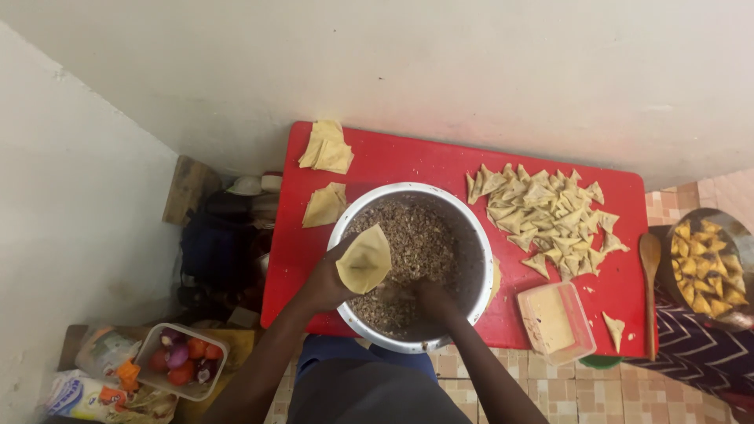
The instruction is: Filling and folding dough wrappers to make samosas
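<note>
Left hand [326,284] closed on a pale yellow folded pastry cone [364,258], held tilted over the near left rim of a large round steel bowl [481,245]. Bowl full of brown minced filling [416,243], standing on a red rectangular plastic table [393,161]. Right hand [430,298] sunk into the filling near the front of the bowl, fingers bunched together down in the mince; whether anything is pinched between them, cannot tell.

Behind the bowl on the left, two small stacks of flat pale pastry sheets [327,147], one near the table's far corner, the other just beside the bowl's rim. To the right of the bowl, a wide heap of folded uncooked triangular pastries [542,216] spread across the red surface. Near the front right corner, a clear rectangular plastic tub of pale paste [556,320], with one loose triangle just beside it.

Off the table's right edge, a wooden spoon [649,259] and a round metal pan of golden fried triangles [707,267]. Low on the left, a clear tub of red and orange vegetables [179,361].
</note>
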